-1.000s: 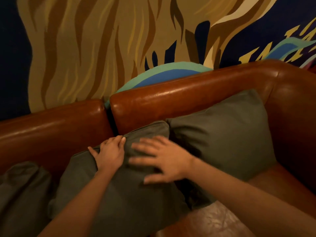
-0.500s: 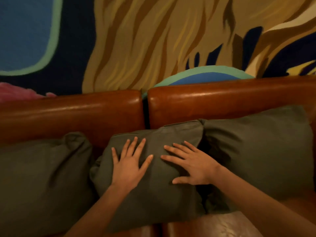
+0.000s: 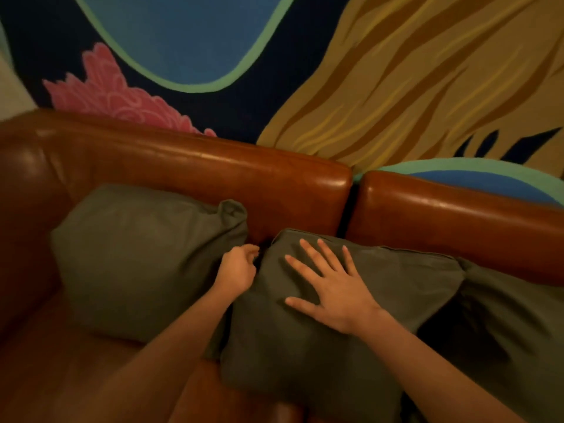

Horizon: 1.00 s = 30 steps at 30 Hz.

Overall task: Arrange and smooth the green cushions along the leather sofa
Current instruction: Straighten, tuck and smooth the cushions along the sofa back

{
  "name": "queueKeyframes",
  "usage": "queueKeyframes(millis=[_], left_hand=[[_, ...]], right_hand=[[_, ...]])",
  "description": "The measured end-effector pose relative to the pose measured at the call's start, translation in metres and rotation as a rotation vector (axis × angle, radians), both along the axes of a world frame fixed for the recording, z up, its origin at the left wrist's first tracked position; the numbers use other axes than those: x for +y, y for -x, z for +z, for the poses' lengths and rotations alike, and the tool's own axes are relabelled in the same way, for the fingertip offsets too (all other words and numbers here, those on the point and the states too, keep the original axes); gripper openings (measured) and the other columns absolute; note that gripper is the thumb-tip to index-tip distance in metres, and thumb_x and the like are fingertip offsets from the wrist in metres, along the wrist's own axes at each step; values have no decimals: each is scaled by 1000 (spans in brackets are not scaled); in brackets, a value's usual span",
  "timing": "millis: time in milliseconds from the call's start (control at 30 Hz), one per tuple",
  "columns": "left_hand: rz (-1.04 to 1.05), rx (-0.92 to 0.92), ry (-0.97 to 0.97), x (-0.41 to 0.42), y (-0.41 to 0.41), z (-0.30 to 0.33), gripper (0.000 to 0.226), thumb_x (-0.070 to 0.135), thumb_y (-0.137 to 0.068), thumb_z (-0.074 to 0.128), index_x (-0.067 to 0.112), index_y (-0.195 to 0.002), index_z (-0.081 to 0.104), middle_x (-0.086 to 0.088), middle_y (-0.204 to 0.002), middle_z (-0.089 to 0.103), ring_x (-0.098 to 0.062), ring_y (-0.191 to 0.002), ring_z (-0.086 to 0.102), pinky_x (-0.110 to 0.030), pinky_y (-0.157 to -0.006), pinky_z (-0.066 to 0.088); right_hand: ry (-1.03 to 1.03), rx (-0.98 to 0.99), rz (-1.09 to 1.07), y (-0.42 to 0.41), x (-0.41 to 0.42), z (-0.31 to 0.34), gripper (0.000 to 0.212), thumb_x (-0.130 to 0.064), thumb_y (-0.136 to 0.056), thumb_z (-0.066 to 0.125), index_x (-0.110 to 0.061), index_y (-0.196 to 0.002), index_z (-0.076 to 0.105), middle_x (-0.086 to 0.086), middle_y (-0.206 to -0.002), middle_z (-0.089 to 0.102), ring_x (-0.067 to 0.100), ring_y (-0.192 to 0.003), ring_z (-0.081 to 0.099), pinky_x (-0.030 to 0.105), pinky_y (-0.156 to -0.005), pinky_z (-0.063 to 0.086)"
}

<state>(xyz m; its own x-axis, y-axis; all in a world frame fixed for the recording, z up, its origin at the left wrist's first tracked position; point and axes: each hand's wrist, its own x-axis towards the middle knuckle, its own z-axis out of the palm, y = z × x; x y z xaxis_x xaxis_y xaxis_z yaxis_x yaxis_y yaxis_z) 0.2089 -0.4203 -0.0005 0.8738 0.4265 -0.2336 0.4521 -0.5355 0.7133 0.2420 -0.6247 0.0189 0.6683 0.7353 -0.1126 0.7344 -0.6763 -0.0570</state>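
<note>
Three green cushions lean along the sofa back. Middle cushion (image 3: 320,340) sits at center-bottom of frame, top edge against the backrest right at the seam between the two back sections. Right hand (image 3: 332,288) lies flat on its upper face, fingers straight and spread, palm down, gripping nothing. Left hand (image 3: 236,268) is at the middle cushion's upper left corner, in the gap beside the left cushion (image 3: 143,257), fingers curled in; they seem to pinch the cushion's edge fabric, but the fingertips are partly hidden in the dark gap. Left cushion fills the left-center of frame, propped in the sofa's corner, its upper right corner bunched and creased. Right cushion (image 3: 515,328) at the right edge, partly cut off, tucked behind the middle cushion's right side. Brown leather sofa (image 3: 213,172) runs across mid-frame, glossy backrest, armrest at far left. Painted mural wall (image 3: 396,71) fills the top: blue oval, pink flower, tan streaks.
</note>
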Motion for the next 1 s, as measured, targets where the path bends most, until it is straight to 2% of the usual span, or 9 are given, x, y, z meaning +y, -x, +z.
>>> queueKeyframes(millis=[167,233,333,467,600,767,833,900,1000], left_hand=[[-181,32,-136,13,-13,-6,43,0,-91,51,9,-133,52,-10,-134,55,-23,-122,52,-35,-107,38],[-290,14,-278,18,-16,-12,43,9,-92,54,12,-135,50,-7,-138,48,-23,-125,48,-33,-108,35],[-407,33,-288,24,-25,-18,34,12,-95,51,12,-129,55,-9,-130,54,-25,-116,53,-33,-99,41],[-390,10,-30,32,-35,-22,8,11,-91,59,14,-91,66,-3,-97,64,-18,-90,60,-29,-82,46],[-251,-141,307,63,-49,-18,27,3,-88,62,19,-67,54,0,-70,57,-11,-70,53,-31,-73,42],[-157,-189,306,72,-62,-10,22,13,-97,50,19,-75,51,-3,-78,56,-13,-74,52,-29,-72,37],[-177,-153,325,67,-59,-9,6,23,-95,54,20,-90,53,2,-91,57,-12,-87,55,-28,-78,38],[-244,-141,350,65,-55,-8,30,26,-82,72,24,-103,51,10,-104,51,-5,-98,49,-24,-84,36],[-373,-168,242,66,-56,-5,41,12,-75,78,20,-93,42,10,-96,46,-8,-88,47,-23,-74,37]], right_hand=[[5,-49,-139,2,7,-15,76,-82,-78,5,-49,-138,-27,-10,-151,-29,21,-146,-19,49,-116,-17],[-10,-66,-162,4,6,-19,75,-84,-77,2,-50,-139,-26,-11,-154,-25,22,-146,-17,48,-115,-17],[-35,-83,-212,6,0,-21,75,-84,-79,6,-51,-144,-13,-12,-157,-13,22,-147,-10,45,-116,-10],[-28,-96,-263,9,-2,-18,78,-81,-83,20,-42,-150,7,-6,-159,10,24,-147,11,45,-115,6],[0,-107,-282,8,-13,-19,78,-79,-85,26,-37,-151,17,-3,-158,20,24,-145,20,47,-113,13],[5,-117,-296,13,-23,-20,79,-78,-85,28,-35,-151,19,-1,-158,24,21,-145,18,49,-112,16],[4,-121,-301,12,-19,-17,79,-78,-85,28,-35,-151,19,-1,-157,24,23,-145,21,49,-111,16],[8,-119,-299,12,-16,-14,80,-79,-85,29,-35,-151,20,-1,-157,25,25,-143,26,49,-111,17],[8,-119,-289,14,-16,-14,81,-79,-84,31,-35,-151,20,0,-157,24,27,-143,26,49,-110,17]])
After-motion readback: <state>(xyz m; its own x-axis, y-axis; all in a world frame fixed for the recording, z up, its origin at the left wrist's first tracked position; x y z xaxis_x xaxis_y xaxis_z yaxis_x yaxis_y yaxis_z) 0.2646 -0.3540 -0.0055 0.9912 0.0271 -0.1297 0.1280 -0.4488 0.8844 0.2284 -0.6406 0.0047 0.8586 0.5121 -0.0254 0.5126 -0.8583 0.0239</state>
